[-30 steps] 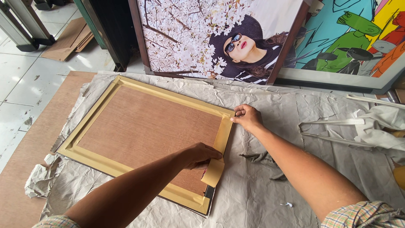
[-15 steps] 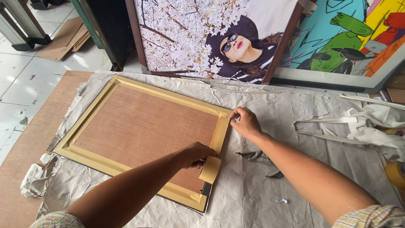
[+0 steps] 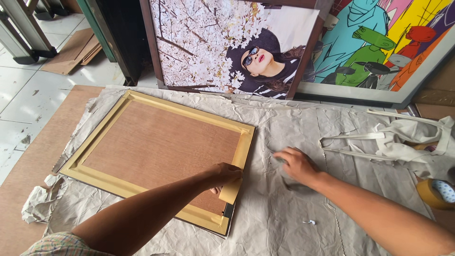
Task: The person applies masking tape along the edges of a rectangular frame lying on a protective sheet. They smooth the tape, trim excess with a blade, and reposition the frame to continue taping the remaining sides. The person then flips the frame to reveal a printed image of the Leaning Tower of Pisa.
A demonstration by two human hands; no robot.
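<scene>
The left hand [image 3: 226,173] pinches a loose flap of tan tape [image 3: 232,189] at the right edge of the face-down picture frame [image 3: 159,142]. The frame lies on crumpled grey paper [image 3: 284,213] covering the worktop. The right hand [image 3: 296,163] rests flat on that paper, fingers seemingly spread loosely. Unsteadied, the frame could slide, and the tape could crease or stick crooked. Framed pictures [image 3: 227,42] lean beyond.

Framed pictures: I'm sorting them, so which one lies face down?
The tan-taped frame under the left hand; the two others lean upright, showing pictures.
</scene>
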